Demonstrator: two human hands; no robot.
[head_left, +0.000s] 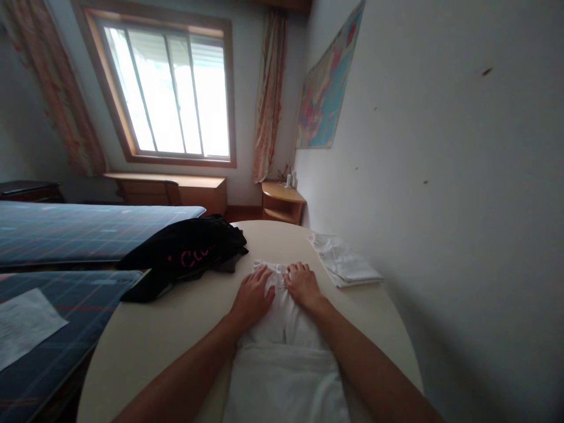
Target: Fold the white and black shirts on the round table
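Note:
A long white garment (pixel 282 376) with a gathered far edge, perhaps a pair of trousers, lies lengthwise on the round cream table (pixel 167 346). Its near part reaches the bottom of the view, and a crosswise fold runs over it below my wrists. My left hand (pixel 254 294) rests on the left side of the far end, fingers spread and thumb pointing inward. On the right side of that same end lies my right hand (pixel 303 284), its fingers slightly bent over the gathered edge. Both palms face down, touching the cloth.
A folded white cloth (pixel 346 261) lies at the table's right, near the wall (pixel 462 235). Dark clothing with pink lettering (pixel 189 249) is heaped at the left edge. Beyond are two plaid mattresses (pixel 88 232), a paper sheet (pixel 29 320) and a corner shelf (pixel 282 192).

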